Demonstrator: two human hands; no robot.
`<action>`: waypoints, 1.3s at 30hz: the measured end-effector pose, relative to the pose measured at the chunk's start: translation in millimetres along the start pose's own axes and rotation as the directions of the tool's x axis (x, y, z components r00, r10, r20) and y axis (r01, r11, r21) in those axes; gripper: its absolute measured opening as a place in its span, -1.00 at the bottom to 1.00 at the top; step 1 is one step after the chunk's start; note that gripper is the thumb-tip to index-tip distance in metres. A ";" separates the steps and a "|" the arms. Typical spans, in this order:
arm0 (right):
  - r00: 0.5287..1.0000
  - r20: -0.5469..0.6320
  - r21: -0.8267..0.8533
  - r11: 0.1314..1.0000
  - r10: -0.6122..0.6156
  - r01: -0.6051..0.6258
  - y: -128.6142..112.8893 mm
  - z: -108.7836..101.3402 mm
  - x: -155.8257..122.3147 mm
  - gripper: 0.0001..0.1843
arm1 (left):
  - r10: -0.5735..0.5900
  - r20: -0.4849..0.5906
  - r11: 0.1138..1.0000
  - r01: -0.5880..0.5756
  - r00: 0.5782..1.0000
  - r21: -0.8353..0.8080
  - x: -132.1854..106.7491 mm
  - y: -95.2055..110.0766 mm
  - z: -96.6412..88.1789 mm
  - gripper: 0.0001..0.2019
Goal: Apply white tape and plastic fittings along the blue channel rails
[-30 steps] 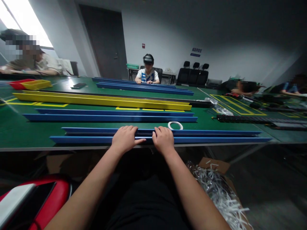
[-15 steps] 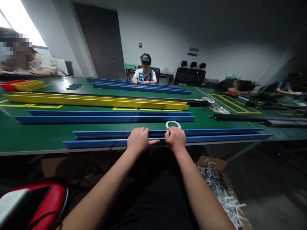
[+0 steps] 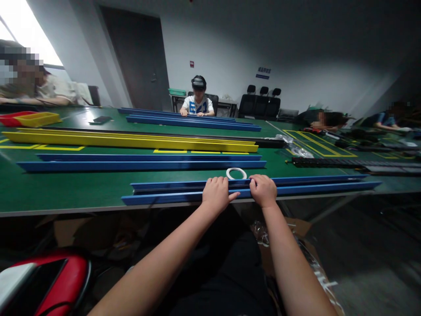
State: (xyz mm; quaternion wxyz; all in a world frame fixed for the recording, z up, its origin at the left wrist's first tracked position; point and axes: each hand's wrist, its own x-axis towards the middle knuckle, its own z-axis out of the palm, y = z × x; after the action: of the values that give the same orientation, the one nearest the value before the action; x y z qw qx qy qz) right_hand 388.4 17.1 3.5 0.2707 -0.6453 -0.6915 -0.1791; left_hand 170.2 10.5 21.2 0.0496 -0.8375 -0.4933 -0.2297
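Note:
A long blue channel (image 3: 171, 196) with two raised edges lies along the front edge of the green table (image 3: 75, 188). My left hand (image 3: 215, 193) is closed over its middle, the fingers curled past the near edge and the thumb pointing right. Just to the right, my right hand (image 3: 263, 190) grips the same channel, knuckles up. What the fingertips touch inside the channel is hidden. Right behind the channel, between my hands, a white roll of tape (image 3: 236, 174) lies flat.
Farther back lie another blue channel (image 3: 141, 166), a yellow channel (image 3: 131, 141) and more blue channels (image 3: 194, 123). A black strip (image 3: 355, 163) is at right. A person (image 3: 198, 103) sits opposite. A red seat (image 3: 77, 272) stands lower left, a cardboard box (image 3: 297, 226) lower right.
Both hands have moved to the right along the table edge, and the front blue channel has slid right with them. The tape roll has stayed in place.

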 end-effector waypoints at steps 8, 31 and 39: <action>0.997 0.042 -0.090 0.994 0.066 -0.062 -34.4 -6.1 6.6 -0.69 | -0.065 -0.002 0.995 0.065 0.998 0.079 -38.7 -77.4 -32.2 -0.37; 0.996 -0.078 0.050 0.998 0.042 -0.038 -36.6 11.8 -7.5 -0.64 | -0.187 -0.062 0.978 0.192 0.980 0.078 -44.8 -76.4 -26.6 -0.26; 0.995 -0.092 0.034 0.998 0.046 -0.043 22.1 7.2 -7.1 -0.68 | -0.160 -0.159 0.984 0.171 0.974 0.059 -24.6 -28.9 -0.9 -0.31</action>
State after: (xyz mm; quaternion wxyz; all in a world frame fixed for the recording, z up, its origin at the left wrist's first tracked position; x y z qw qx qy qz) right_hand 409.5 18.0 -8.8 0.3168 -0.6472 -0.6664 -0.1916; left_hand 135.3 5.1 7.2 0.0983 -0.7710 -0.5639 -0.2791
